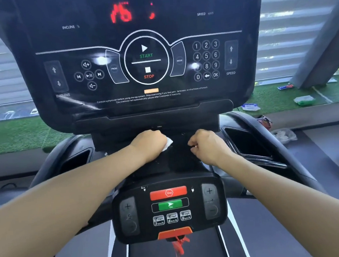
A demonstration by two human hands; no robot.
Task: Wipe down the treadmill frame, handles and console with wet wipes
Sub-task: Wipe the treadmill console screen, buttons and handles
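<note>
- far left there's a recessed cup-holder pocket [76, 162] in the treadmill's side moulding, dark, can't see what's in it if anything
- left hand [148, 144] is knuckles-up with fingers curled over a white wet wipe [168, 143], pressing it onto the black neck under the display. Only a corner of the wipe pokes out on the thumb side, so I'd guess it's balled up to get pressure into that awkward ledge
- dead centre, the big console [145, 59] with START/STOP and the keypad sits right above both hands. Glare streaks on it, so hard to say if it's been wiped already
- below the hands is the small control pad [170, 206] with the red Stop and green Go buttons, neither hand on it. Orange safety clip hangs at its lower edge
- right hand [207, 145] is just beside the wipe hand, resting on the same black neck, fingers loosely curled. Looks like it holds nothing, probably just bracing, though the fingertips are tucked under so can't be totally sure
- far right on the green turf [273, 99] beyond the frame, a wipe pack [250, 107] lies well apart from the hands, handy for a fresh one
</note>
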